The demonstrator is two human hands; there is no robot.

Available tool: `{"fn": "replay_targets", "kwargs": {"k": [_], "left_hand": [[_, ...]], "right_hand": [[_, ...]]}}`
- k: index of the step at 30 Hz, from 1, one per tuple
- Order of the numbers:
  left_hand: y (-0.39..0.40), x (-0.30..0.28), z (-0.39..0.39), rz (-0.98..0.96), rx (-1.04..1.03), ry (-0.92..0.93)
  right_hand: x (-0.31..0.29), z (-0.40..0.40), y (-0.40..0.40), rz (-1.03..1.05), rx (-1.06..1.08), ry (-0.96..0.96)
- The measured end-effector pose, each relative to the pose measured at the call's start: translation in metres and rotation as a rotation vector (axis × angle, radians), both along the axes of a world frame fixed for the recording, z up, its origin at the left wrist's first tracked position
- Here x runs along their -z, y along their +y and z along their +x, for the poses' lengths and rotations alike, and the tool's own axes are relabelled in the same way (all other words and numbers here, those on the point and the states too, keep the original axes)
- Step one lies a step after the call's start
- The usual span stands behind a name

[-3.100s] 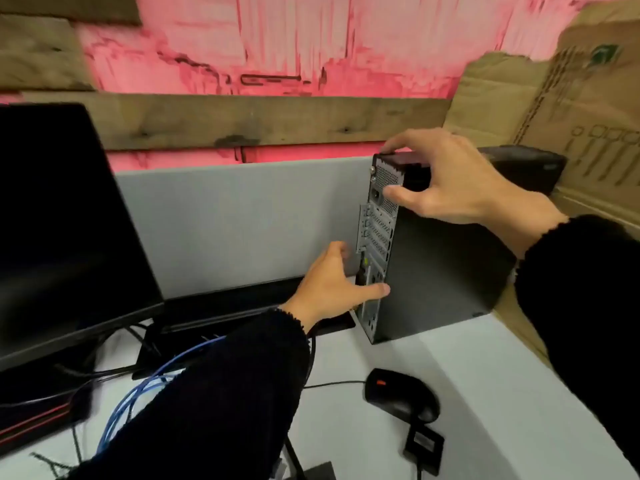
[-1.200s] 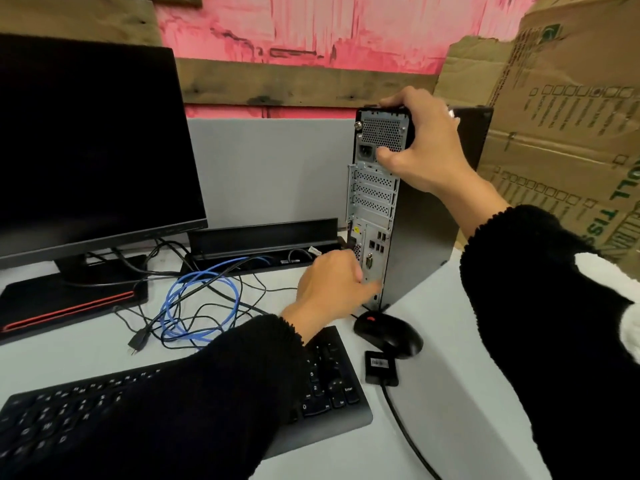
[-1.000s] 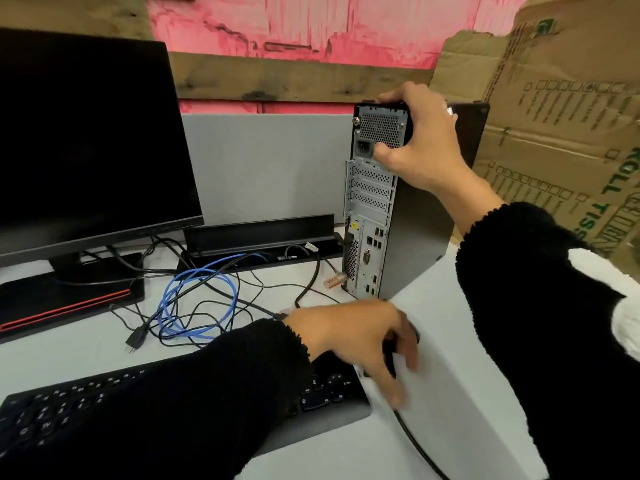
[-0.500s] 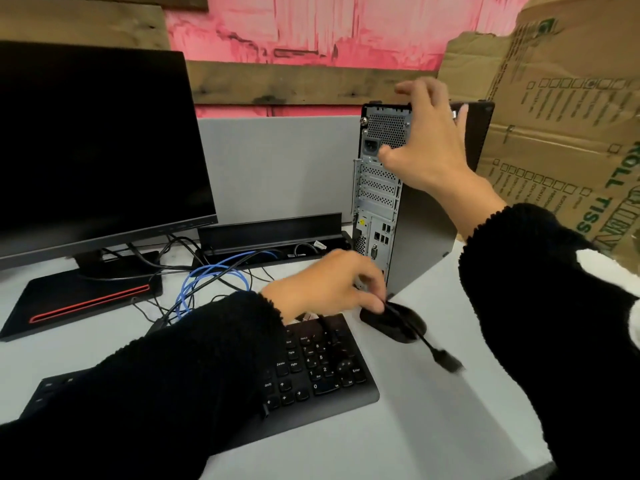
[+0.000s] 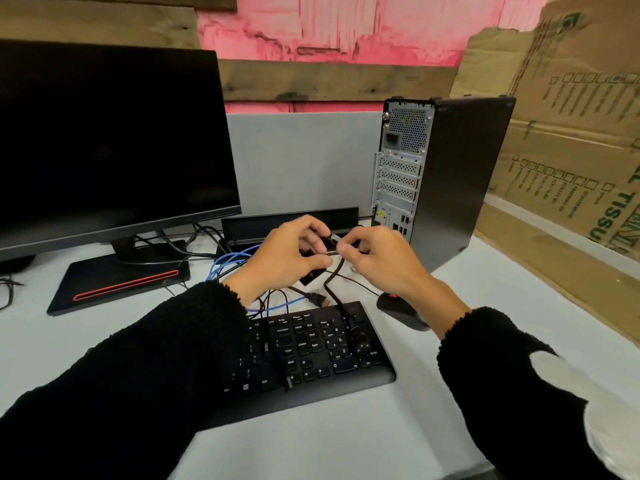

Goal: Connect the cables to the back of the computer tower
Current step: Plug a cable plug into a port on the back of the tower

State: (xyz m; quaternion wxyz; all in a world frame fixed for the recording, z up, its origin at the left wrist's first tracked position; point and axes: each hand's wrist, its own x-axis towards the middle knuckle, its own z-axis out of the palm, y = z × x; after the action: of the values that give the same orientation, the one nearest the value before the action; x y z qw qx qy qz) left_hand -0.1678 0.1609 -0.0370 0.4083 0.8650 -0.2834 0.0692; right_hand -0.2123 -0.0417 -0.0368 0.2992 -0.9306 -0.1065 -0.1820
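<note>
The black computer tower (image 5: 460,174) stands upright at the desk's back right, its silver rear panel (image 5: 398,181) with ports facing me. In front of it, above the keyboard, my left hand (image 5: 284,258) and my right hand (image 5: 377,258) meet and both pinch a black cable plug (image 5: 330,243) between their fingertips. The plug's black cable (image 5: 334,289) hangs down from the hands over the keyboard. A blue cable (image 5: 228,263) and thin black cables lie loose on the desk behind my left hand.
A black monitor (image 5: 110,140) on a flat base (image 5: 117,280) fills the left. A black keyboard (image 5: 311,348) lies before me and a black mouse (image 5: 398,310) sits to its right. Brown cardboard (image 5: 568,140) leans at the right; a grey partition (image 5: 298,157) stands behind.
My right hand left the top of the tower and came down to meet my left hand. My left hand lifted the cable plug from beside the mouse; both hands hold it now.
</note>
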Motion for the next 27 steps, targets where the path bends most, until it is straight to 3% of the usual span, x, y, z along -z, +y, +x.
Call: {"fn": "replay_targets", "kwargs": {"k": [3, 8, 14, 17, 19, 23, 25, 27], "left_hand": [[0.020, 0.001, -0.003, 0.127, -0.031, 0.050], [0.030, 0.008, -0.012, -0.081, -0.057, 0.099], [0.021, 0.017, -0.025, -0.246, -0.076, 0.067], [0.019, 0.024, -0.021, -0.365, -0.084, 0.188], [0.021, 0.033, -0.010, -0.187, -0.136, 0.168], [0.019, 0.046, 0.002, 0.662, -0.057, -0.025], [0.015, 0.047, 0.003, 0.791, -0.056, -0.097], [0.013, 0.047, 0.003, 0.757, -0.101, -0.193]], "right_hand": [[0.004, -0.001, -0.004, 0.123, -0.023, -0.003], [0.014, -0.001, -0.006, 0.233, -0.130, 0.106], [0.013, -0.005, 0.012, 0.065, -0.128, 0.082], [0.010, -0.002, 0.010, 0.068, -0.035, 0.029], [0.010, -0.001, 0.003, 0.070, -0.005, 0.008], [0.011, -0.005, -0.003, 0.057, -0.030, 0.049], [0.013, -0.007, -0.002, 0.062, -0.028, 0.064], [0.014, -0.010, 0.000, 0.091, -0.036, 0.067]]}}
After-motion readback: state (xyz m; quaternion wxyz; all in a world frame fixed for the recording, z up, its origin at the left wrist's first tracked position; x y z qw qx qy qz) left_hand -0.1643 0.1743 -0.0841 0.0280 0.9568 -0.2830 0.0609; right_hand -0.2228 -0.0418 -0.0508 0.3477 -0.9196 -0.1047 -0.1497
